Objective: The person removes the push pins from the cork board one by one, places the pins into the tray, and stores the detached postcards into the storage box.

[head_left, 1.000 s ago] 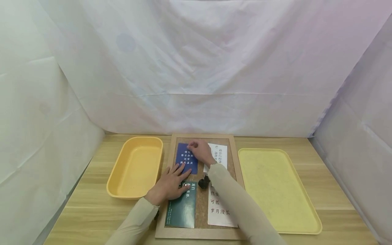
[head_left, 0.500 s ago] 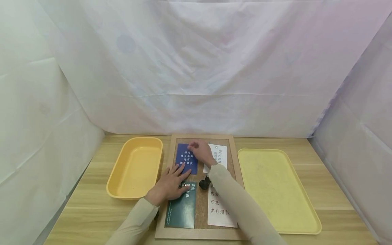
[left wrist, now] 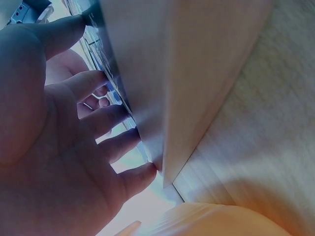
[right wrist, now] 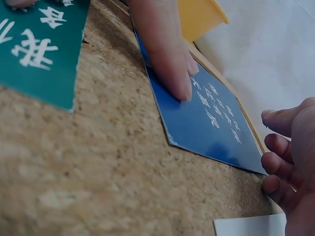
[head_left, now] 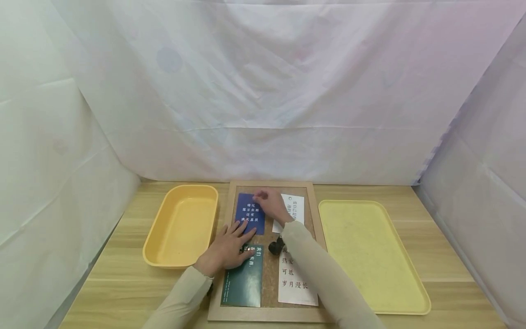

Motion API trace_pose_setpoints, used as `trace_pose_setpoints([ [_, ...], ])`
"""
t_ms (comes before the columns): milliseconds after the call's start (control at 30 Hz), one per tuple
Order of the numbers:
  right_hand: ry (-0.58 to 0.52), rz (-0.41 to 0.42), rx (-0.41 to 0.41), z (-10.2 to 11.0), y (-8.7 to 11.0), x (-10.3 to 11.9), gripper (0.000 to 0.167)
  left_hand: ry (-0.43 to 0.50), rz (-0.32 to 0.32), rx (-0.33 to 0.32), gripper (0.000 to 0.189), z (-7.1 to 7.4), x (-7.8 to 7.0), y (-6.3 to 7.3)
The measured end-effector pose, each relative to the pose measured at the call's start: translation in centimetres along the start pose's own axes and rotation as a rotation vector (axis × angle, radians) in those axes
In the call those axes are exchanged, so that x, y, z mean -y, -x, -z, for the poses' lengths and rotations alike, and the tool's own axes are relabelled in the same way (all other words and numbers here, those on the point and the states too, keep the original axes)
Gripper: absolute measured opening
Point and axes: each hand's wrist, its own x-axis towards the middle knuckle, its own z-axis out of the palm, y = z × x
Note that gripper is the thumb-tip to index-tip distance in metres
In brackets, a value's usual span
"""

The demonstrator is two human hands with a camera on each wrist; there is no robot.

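Observation:
A blue card [head_left: 248, 212] with white writing lies at the upper left of a framed cork board [head_left: 269, 274]. My left hand [head_left: 227, 246] is spread flat, fingertips pressing the blue card's lower part and thumb on the green card [head_left: 242, 285] below. At the blue card's top edge, my right hand [head_left: 271, 205] has its fingers curled, with thumb and forefinger pinching what seems a pushpin. Only a tiny dark point shows under the fingertip in the right wrist view; the rest is hidden. White pushpins show on the green card and on the upper white card [head_left: 299, 212].
A deep yellow-orange tray [head_left: 149, 249] stands left of the board, and a shallow yellow tray [head_left: 374, 256] lies to its right. Another white card [head_left: 293, 290] with red writing is partly under the right sleeve. White cloth [head_left: 263, 91] hangs behind the table.
Almost nothing differs. Both hands keep their places on the blue card; the right hand's wrist shifts very slightly.

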Motion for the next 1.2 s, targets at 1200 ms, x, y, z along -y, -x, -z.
trace_pose_setpoints([
  [1200,-0.012,0.003,0.036,2.4,0.7,0.1,0.014,0.015,0.002,-0.001,0.063,0.0,0.3,-0.3],
])
